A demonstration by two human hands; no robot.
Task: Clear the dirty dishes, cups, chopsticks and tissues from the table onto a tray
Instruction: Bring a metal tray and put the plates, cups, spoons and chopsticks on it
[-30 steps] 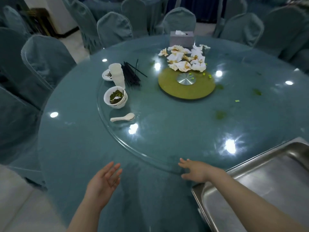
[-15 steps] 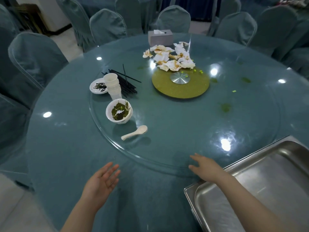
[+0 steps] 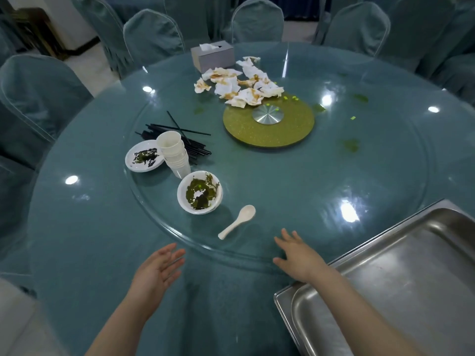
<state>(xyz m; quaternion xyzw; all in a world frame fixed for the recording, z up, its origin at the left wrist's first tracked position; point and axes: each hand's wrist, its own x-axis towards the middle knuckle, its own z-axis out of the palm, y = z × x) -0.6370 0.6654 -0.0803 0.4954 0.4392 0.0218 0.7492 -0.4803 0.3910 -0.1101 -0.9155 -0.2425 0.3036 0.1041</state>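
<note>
On the glass turntable [image 3: 372, 191] lie a white spoon [image 3: 237, 221], a dirty white bowl [image 3: 200, 192], a stack of white cups [image 3: 173, 152], a small dirty plate [image 3: 144, 155], several black chopsticks [image 3: 180, 140] and a heap of stained tissues [image 3: 240, 84]. My right hand [image 3: 295, 255] rests flat on the turntable's near rim, fingers straight, just right of the spoon. My left hand [image 3: 159, 268] hovers over the tablecloth with its palm up and fingers relaxed, holding nothing. A steel tray [image 3: 401, 283] sits at the lower right with nothing in it.
A grey tissue box [image 3: 213, 56] stands at the far edge of the turntable. A gold disc with a metal hub [image 3: 268, 124] marks the centre. Green food scraps dot the glass. Covered chairs [image 3: 41, 93] ring the table.
The turntable has rotated, bringing the bowl, spoon, cups and plate nearer to me and to the right. My right hand has stayed on its rim and slid along; my left hand has barely moved.
</note>
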